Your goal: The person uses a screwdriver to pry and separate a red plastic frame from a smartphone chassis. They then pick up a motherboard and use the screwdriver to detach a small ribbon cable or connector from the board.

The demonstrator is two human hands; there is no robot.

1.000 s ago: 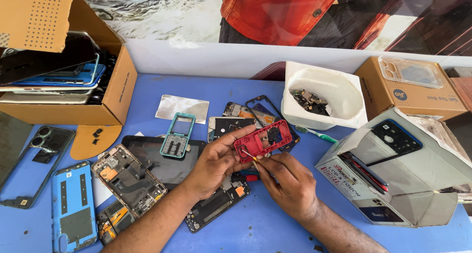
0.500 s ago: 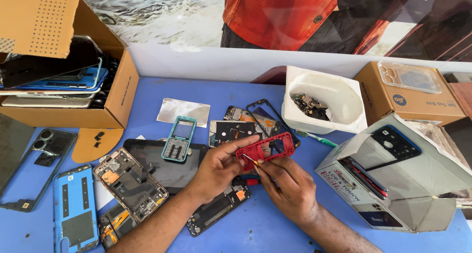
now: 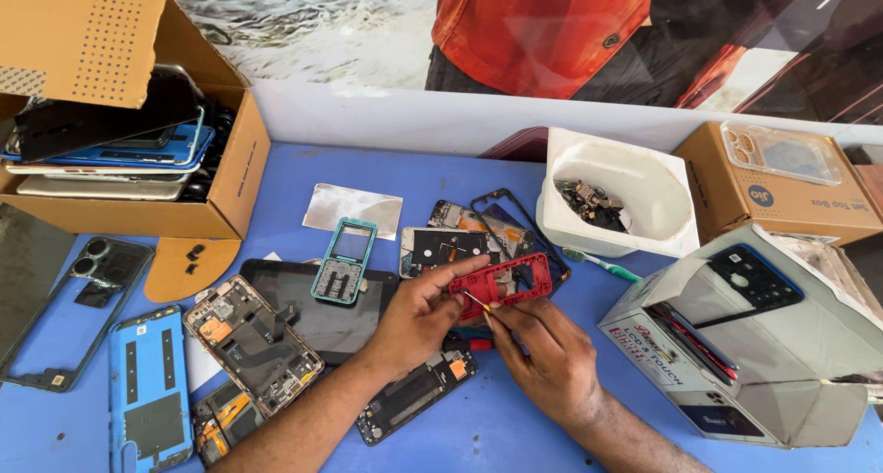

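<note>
The left hand (image 3: 418, 319) grips a red phone frame (image 3: 504, 284) by its left end, thumb on top, holding it just above the table (image 3: 515, 436) near the middle. The right hand (image 3: 543, 358) pinches a thin tool (image 3: 475, 300) whose tip touches the frame's near edge; the handle is hidden in the fingers, so what kind of tool it is stays unclear. Under the hands lies a dark phone chassis (image 3: 414, 395), partly covered by the left wrist.

Just left sits a dark screen panel (image 3: 317, 312) with a teal keypad frame (image 3: 342, 262) on it. Nearer and further left lie an open phone body (image 3: 250, 344) with its boards showing, and a blue back cover (image 3: 147, 390) cut off by the bottom edge. Just behind the red frame are a circuit-backed panel (image 3: 446, 250) and a thin black bezel (image 3: 506, 217), partly overlapping.

Far right of these stands a white tub (image 3: 644, 211) of small parts, too tangled to tell apart, with a green-tipped toothbrush (image 3: 600, 263) just before it. At the right a torn white carton (image 3: 782, 344) holds a black cover. Far left, a cardboard box (image 3: 120, 160) holds stacked phone covers, their ends hidden inside.
</note>
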